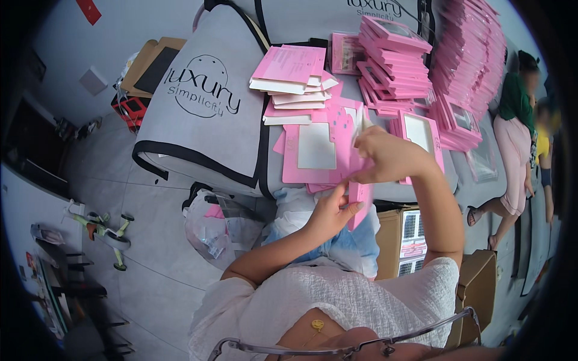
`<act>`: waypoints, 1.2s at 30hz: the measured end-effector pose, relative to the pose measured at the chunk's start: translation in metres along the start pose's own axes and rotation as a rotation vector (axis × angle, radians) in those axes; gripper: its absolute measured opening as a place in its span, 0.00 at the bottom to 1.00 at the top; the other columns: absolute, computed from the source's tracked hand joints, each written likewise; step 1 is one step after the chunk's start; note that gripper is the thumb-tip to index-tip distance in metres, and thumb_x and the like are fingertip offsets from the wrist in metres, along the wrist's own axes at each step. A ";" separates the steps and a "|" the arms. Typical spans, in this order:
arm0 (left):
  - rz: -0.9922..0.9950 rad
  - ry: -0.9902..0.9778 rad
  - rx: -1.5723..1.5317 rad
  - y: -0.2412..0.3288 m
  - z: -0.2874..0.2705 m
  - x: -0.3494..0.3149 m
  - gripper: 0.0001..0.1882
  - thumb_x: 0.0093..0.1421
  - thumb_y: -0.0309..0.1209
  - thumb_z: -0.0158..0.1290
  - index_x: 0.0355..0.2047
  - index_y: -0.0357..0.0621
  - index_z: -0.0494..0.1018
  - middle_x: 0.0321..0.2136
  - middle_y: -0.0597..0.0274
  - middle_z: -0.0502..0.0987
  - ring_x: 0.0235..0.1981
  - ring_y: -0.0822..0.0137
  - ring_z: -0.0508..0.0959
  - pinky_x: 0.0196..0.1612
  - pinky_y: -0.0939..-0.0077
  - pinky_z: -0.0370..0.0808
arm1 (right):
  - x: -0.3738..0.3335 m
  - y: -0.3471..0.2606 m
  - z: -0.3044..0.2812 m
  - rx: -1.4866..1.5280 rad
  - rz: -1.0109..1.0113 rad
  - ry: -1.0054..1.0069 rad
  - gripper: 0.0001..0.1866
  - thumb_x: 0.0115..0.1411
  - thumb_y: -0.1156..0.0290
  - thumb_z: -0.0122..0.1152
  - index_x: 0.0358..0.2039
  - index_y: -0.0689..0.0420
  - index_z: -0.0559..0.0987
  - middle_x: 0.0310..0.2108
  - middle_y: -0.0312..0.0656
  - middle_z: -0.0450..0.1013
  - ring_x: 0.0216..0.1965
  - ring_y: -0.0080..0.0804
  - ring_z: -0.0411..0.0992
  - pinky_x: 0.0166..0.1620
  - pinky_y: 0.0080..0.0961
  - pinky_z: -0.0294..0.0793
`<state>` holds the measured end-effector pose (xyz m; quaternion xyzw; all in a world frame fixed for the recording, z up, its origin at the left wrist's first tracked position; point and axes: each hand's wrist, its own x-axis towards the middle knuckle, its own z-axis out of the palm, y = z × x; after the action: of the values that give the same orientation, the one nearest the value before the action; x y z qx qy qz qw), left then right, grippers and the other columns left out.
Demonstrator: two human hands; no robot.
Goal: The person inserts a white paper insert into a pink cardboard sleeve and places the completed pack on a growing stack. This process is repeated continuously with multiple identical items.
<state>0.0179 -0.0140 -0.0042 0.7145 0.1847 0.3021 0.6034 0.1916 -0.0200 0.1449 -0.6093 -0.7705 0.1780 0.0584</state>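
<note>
Between my two hands is a pink cardboard box (360, 194), seen nearly edge-on, its upper part blurred. My left hand (333, 213) pinches its lower near end between thumb and fingers. Higher up, my right hand (394, 155) is closed on the box's upper side, its fingertips partly hidden. Just left of the box lie flat pink card blanks (291, 171) with a white window panel (316, 146). Behind them stands a pile of folded pink and white boxes (289, 66). To the right of my right hand lies a pink box with a pale window (419, 132).
Stacked pink window boxes (394, 69) rise at the back right, beside a taller heap of them (469, 54). A grey padded armrest (208, 102) borders the left. A clear plastic bag (208, 228) and a cardboard carton (389, 237) stand below. Two people (512, 132) are at the far right.
</note>
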 end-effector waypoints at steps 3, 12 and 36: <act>-0.124 -0.031 -0.208 -0.025 0.004 -0.002 0.20 0.63 0.36 0.50 0.49 0.34 0.64 0.29 0.57 0.78 0.30 0.69 0.80 0.32 0.77 0.74 | 0.038 -0.005 0.002 -0.090 0.054 -0.243 0.18 0.39 0.57 0.70 0.22 0.59 0.77 0.26 0.45 0.75 0.33 0.42 0.72 0.42 0.32 0.67; -0.412 0.002 -0.760 -0.079 -0.035 -0.005 0.15 0.66 0.33 0.42 0.50 0.39 0.66 0.42 0.58 0.75 0.43 0.65 0.77 0.46 0.66 0.75 | 0.122 0.012 0.119 -0.171 0.121 0.076 0.15 0.42 0.58 0.66 0.28 0.53 0.80 0.27 0.42 0.77 0.34 0.39 0.75 0.43 0.35 0.67; -0.360 0.151 -1.041 -0.103 -0.039 0.007 0.15 0.64 0.26 0.44 0.50 0.38 0.64 0.48 0.59 0.70 0.50 0.67 0.71 0.53 0.68 0.68 | 0.121 0.037 0.139 0.400 0.111 -0.053 0.28 0.38 0.68 0.69 0.42 0.58 0.70 0.40 0.47 0.73 0.48 0.44 0.69 0.60 0.42 0.52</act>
<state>0.0076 0.0406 -0.1000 0.2556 0.1732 0.2959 0.9039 0.1528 0.0750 -0.0125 -0.6224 -0.6862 0.3461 0.1479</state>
